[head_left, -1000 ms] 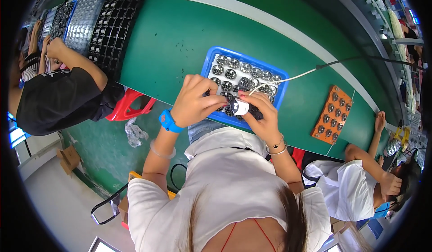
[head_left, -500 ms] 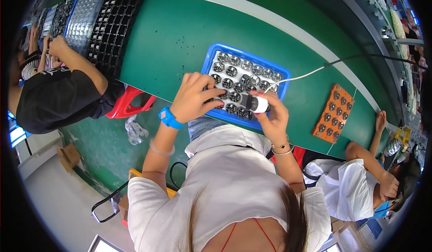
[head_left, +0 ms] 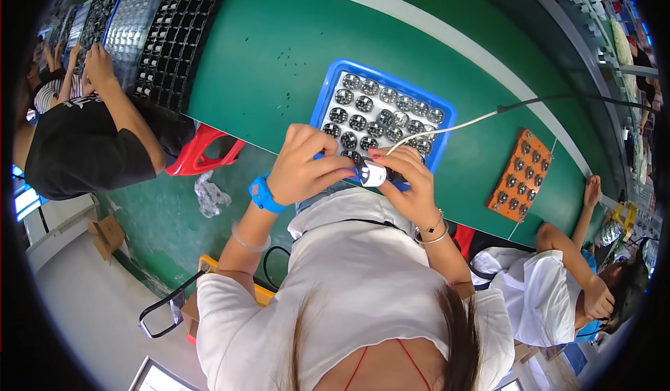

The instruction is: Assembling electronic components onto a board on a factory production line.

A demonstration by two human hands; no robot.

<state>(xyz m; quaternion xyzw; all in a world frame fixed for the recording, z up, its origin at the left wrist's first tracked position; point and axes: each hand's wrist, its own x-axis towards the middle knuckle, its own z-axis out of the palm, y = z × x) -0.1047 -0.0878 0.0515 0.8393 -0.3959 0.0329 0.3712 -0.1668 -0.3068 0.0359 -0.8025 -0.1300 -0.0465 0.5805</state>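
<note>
A small white-and-black piece (head_left: 373,175) with a white cord (head_left: 447,129) is held between the thumb and fingers of my right hand (head_left: 412,182), above the near edge of a blue tray (head_left: 324,92). The piece's marked white side faces up. My left hand (head_left: 305,164) is closed in a pinch, its fingertips at the left end of the piece. Whether they grip it or some small part is too hard to see. Rows of round, shiny dark parts (head_left: 364,103) sit on a white liner in the tray; my hands cover the nearest ones.
An orange board (head_left: 520,175) bearing round parts lies to the right. Black gridded trays (head_left: 183,39) stand at the far left. Dark specks dot the green table (head_left: 258,77). A co-worker in black (head_left: 91,143) is left, another in white (head_left: 537,293) right. The cord joins a black cable (head_left: 579,98).
My right hand has moved left and slightly toward me, turning the corded piece so its marked side shows. It now meets my left fingertips. The tray has shifted slightly right.
</note>
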